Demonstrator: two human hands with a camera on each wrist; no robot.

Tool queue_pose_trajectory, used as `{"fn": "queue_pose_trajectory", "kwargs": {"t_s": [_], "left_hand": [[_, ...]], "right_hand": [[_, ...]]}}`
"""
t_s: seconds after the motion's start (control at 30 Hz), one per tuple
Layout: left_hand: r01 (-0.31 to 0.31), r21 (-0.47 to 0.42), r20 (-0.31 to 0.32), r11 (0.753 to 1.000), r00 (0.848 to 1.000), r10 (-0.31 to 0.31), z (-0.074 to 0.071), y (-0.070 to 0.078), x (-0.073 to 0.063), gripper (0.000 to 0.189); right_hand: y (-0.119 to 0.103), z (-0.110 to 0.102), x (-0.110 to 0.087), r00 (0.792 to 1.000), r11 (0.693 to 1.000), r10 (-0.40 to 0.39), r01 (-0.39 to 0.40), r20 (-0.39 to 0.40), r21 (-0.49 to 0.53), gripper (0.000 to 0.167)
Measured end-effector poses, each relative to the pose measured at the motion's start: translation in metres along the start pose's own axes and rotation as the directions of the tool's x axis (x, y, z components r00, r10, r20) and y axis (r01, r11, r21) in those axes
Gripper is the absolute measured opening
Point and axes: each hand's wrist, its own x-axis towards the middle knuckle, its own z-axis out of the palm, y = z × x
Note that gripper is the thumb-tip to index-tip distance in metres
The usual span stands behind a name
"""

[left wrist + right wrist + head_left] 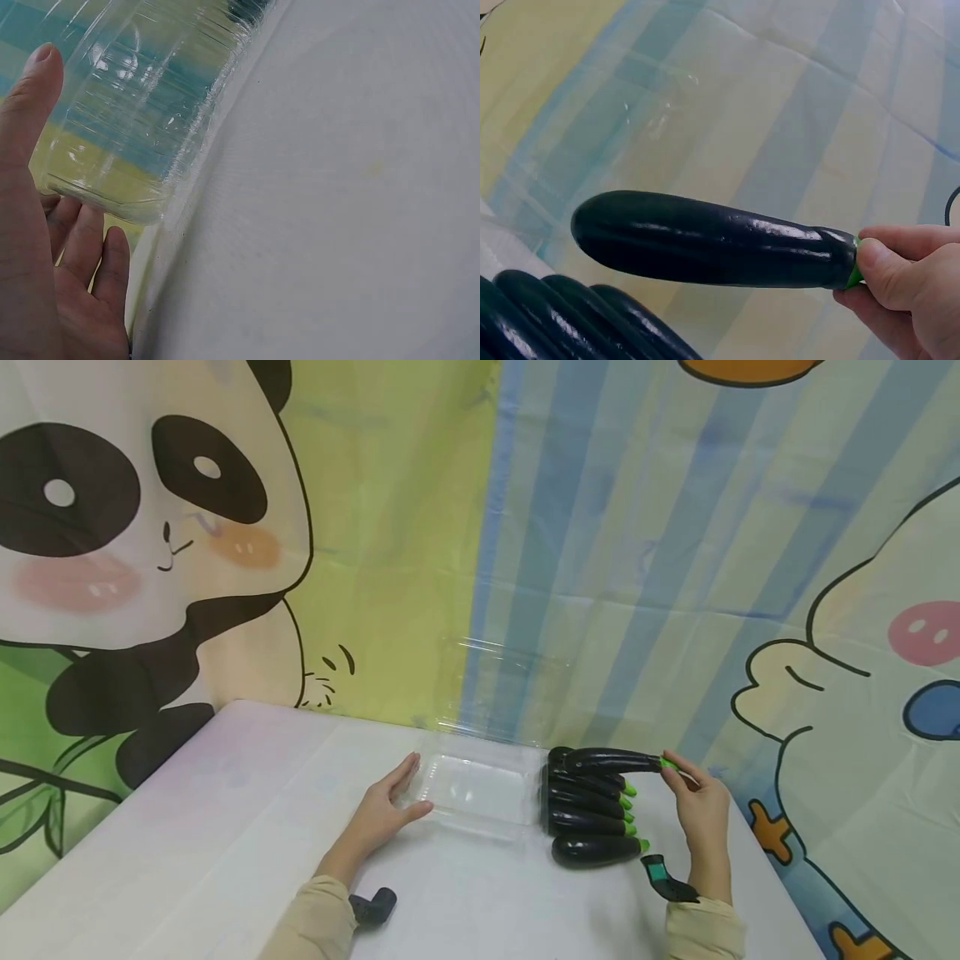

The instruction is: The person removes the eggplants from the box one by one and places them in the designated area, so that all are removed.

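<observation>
My right hand (702, 802) pinches the green stem end of a glossy dark eggplant (611, 761), held level above a row of others. In the right wrist view the whole eggplant (712, 240) shows, thumb and fingertips at its stem. Several eggplants (588, 821) lie side by side on the table, their green tips to the right. To their left stands a clear plastic box (472, 789) with its lid (495, 689) raised at the back. Beside the box's left end is my left hand (378, 818), thumb and fingers spread and fairly straight, fingertips at its wall (112, 199).
The white table (225, 827) meets a cartoon-printed cloth backdrop (397, 552) at its rear edge. Dark wrist-camera mounts (667, 883) sit on both wrists. The right table edge runs close to the right forearm.
</observation>
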Motion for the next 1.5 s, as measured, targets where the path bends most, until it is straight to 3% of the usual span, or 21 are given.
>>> {"fn": "queue_pose_trajectory", "kwargs": {"t_s": [0.17, 0.23, 0.4, 0.5, 0.8, 1.03, 1.1, 1.3, 1.5], "left_hand": [[0.000, 0.010, -0.001, 1.000, 1.000, 0.000, 0.000, 0.001, -0.001, 0.092], [-0.003, 0.006, 0.000, 1.000, 1.000, 0.003, -0.001, 0.001, -0.001, 0.092], [-0.008, 0.012, -0.001, 1.000, 1.000, 0.008, 0.000, 0.002, -0.001, 0.091], [-0.010, 0.019, 0.000, 1.000, 1.000, 0.010, 0.000, 0.001, -0.001, 0.091], [0.004, 0.027, 0.001, 1.000, 1.000, -0.004, 0.001, 0.001, 0.000, 0.091], [0.006, 0.034, -0.004, 0.999, 1.000, -0.006, 0.001, -0.001, 0.001, 0.091], [0.002, 0.033, -0.005, 0.999, 1.000, -0.002, 0.001, -0.001, 0.001, 0.091], [-0.004, 0.032, -0.005, 0.999, 1.000, 0.004, 0.001, -0.003, 0.001, 0.091], [-0.010, 0.038, -0.004, 0.999, 1.000, 0.010, 0.000, -0.004, 0.001, 0.093]], "right_hand": [[0.022, 0.010, 0.010, 0.998, 0.999, -0.036, 0.037, -0.056, 0.011, 0.035], [0.047, 0.018, 0.023, 0.994, 0.998, -0.068, 0.068, -0.084, 0.007, 0.034], [0.121, 0.040, 0.063, 0.977, 0.986, -0.143, 0.126, -0.157, -0.110, 0.028], [0.136, 0.045, 0.070, 0.969, 0.979, -0.173, 0.149, -0.175, -0.141, 0.025], [0.125, 0.049, 0.062, 0.930, 0.937, -0.311, 0.265, -0.198, -0.226, 0.019], [0.037, 0.036, 0.011, 0.918, 0.919, -0.367, 0.333, -0.150, -0.211, 0.015], [0.027, 0.034, 0.006, 0.921, 0.916, -0.365, 0.330, -0.134, -0.227, 0.015], [0.031, 0.029, 0.004, 0.943, 0.922, -0.320, 0.286, -0.096, -0.262, 0.017], [0.041, 0.026, 0.004, 0.955, 0.936, -0.272, 0.234, -0.118, -0.264, 0.017]]}}
